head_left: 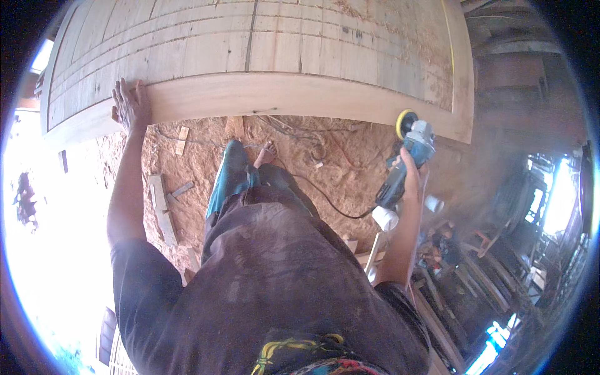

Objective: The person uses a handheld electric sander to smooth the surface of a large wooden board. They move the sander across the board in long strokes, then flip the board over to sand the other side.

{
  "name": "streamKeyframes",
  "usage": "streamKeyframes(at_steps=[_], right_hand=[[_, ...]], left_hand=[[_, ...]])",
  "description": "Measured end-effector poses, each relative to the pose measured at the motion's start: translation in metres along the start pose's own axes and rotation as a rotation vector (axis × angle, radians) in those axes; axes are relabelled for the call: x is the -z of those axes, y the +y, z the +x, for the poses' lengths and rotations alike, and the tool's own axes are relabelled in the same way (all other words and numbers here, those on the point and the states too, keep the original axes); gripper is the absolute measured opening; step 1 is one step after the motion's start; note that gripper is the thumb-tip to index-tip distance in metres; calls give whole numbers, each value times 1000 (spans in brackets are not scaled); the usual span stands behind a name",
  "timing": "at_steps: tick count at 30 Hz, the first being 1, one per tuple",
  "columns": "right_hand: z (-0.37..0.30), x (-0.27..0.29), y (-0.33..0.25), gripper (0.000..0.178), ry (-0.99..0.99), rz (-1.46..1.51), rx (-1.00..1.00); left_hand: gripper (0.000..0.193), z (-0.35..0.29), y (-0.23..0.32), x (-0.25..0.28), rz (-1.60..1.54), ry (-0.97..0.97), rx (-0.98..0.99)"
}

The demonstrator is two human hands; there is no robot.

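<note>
Wooden door panel [262, 94] lies flat, its long axis running left to right. At its near edge the left hand [130, 105] rests open and flat; toward the right end of that edge the right hand [409, 172] grips a blue sander [409, 150], its yellow disc touching the edge.

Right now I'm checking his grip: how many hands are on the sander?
1: the right hand grips the sander by the door's lower edge. The left hand rests flat on the door instead.
</note>
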State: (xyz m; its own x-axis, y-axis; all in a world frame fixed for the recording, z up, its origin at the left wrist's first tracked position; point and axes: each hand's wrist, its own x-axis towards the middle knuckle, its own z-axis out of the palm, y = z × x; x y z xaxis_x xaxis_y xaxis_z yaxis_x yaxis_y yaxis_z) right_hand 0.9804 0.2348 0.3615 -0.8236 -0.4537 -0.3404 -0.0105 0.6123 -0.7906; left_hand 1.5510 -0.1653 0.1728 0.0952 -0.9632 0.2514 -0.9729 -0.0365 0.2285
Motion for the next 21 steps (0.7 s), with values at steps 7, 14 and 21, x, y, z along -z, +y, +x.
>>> streamKeyframes(at_steps=[7,14,21], right_hand=[[-88,-124,-59,41,-309,-296,72],[-149,-281,-88,62,-623,-469,469],[-135,-246,-77,61,-408,-616,384]], left_hand=[[79,-5,12,8,-108,-2,5],[77,-7,12,6,-110,43,-56],[78,-8,11,4,-100,50,-36]])
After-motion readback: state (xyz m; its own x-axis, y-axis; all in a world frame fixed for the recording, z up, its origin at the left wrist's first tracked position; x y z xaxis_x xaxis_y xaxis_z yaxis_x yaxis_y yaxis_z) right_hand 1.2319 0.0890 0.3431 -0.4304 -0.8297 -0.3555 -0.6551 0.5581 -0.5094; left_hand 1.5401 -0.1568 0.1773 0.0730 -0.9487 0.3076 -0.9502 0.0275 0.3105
